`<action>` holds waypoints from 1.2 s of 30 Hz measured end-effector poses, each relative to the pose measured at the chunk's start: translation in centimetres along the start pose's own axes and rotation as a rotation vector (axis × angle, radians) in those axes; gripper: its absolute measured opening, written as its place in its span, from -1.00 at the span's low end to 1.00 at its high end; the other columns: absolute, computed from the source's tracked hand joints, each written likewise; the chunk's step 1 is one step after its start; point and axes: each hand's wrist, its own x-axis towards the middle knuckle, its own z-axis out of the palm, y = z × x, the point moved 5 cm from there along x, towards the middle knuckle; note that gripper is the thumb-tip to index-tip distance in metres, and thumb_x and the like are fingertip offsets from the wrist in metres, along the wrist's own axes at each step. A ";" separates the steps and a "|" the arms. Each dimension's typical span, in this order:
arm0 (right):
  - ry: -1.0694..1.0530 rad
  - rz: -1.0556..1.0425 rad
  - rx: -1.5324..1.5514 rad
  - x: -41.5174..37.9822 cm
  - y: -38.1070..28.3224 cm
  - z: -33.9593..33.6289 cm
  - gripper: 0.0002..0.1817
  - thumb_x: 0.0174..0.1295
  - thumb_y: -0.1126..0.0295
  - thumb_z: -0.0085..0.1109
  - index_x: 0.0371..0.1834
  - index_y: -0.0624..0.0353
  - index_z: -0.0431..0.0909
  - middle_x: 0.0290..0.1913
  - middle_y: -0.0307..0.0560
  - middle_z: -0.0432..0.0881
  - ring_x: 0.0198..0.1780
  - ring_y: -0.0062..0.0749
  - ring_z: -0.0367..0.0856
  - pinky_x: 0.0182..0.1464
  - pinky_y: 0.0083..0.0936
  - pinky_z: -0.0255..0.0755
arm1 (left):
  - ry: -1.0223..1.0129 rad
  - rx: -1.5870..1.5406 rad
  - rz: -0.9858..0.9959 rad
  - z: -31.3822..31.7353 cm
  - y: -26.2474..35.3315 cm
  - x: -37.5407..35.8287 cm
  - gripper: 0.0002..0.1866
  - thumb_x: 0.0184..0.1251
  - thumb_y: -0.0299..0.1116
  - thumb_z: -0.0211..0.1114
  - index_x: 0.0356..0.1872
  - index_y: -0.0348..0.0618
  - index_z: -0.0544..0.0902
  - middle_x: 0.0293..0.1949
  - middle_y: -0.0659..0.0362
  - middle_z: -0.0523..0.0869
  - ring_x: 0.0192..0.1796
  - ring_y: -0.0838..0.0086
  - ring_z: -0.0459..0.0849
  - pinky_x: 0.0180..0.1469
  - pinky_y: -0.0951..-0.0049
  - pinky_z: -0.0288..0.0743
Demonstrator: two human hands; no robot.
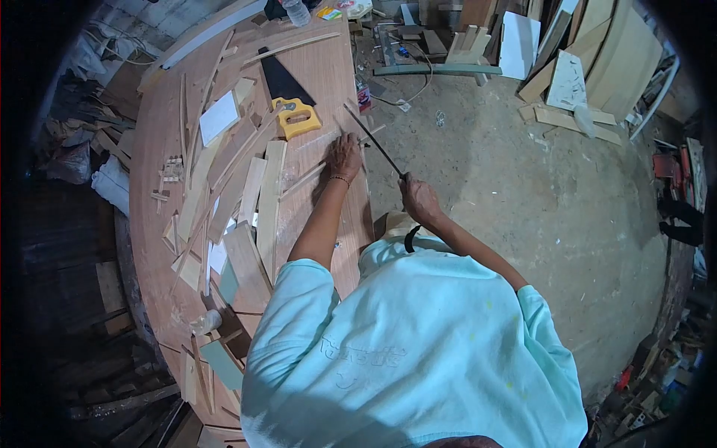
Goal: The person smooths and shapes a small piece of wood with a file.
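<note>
My left hand (344, 157) lies over the table's right edge, its fingers closed and pressing on a thin wood strip (302, 181) whose end sticks out past the edge. In my right hand (420, 200) is the near end of a long, thin, dark blade-like tool (376, 143). The tool slants up and left, its far end over the table edge just ahead of my left hand; seen edge-on, its exact kind does not show. A handsaw (296, 112) with a yellow handle lies flat beyond my left hand.
Loose boards (271, 194) and strips cover the left part of the wooden table (299, 250). A white rectangular piece (218, 119) and a clear bottle (296, 12) are on it too. Offcuts and panels (567, 81) lean at the back right, beyond the concrete floor (508, 187).
</note>
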 end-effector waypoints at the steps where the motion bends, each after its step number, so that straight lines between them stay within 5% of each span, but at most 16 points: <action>1: 0.004 0.003 0.032 0.0 -0.1 -0.2 -0.74 0.18 0.26 -0.21 -0.36 0.29 0.26 -0.57 0.28 0.48 -0.47 0.14 0.49 -0.47 -0.11 0.33 | 0.005 -0.031 -0.017 0.1 -0.2 0.0 -0.78 0.05 -0.36 0.03 -0.25 -0.18 0.42 -0.27 0.02 0.45 -0.15 0.19 0.43 -0.10 0.24 0.31; 9: -0.002 0.032 0.042 -0.1 0.0 -0.2 -0.75 0.17 0.28 -0.20 -0.38 0.30 0.28 -0.56 0.26 0.48 -0.49 0.12 0.48 -0.46 -0.14 0.33 | 0.096 -0.156 -0.001 0.2 -0.7 0.2 -0.82 0.08 -0.33 0.08 -0.36 -0.23 0.44 -0.38 -0.01 0.47 -0.25 0.12 0.47 -0.21 0.21 0.33; 18: 0.051 0.041 0.018 0.5 -0.5 0.2 -0.74 0.17 0.27 -0.20 -0.39 0.30 0.29 -0.51 0.24 0.50 -0.43 0.10 0.50 -0.42 -0.15 0.35 | -0.105 -0.305 -0.115 0.6 -2.0 1.5 -0.73 0.02 -0.35 0.14 -0.20 -0.15 0.48 -0.22 0.01 0.50 -0.12 0.16 0.45 -0.10 0.27 0.34; 36: -0.028 0.063 0.007 1.4 -0.3 0.7 -0.75 0.16 0.29 -0.22 -0.38 0.29 0.30 -0.49 0.26 0.50 -0.42 0.08 0.51 -0.40 -0.16 0.37 | -0.054 -0.306 -0.138 0.8 -2.4 0.9 -0.74 -0.01 -0.42 0.11 -0.24 -0.26 0.46 -0.20 -0.01 0.50 -0.10 0.13 0.45 -0.07 0.26 0.32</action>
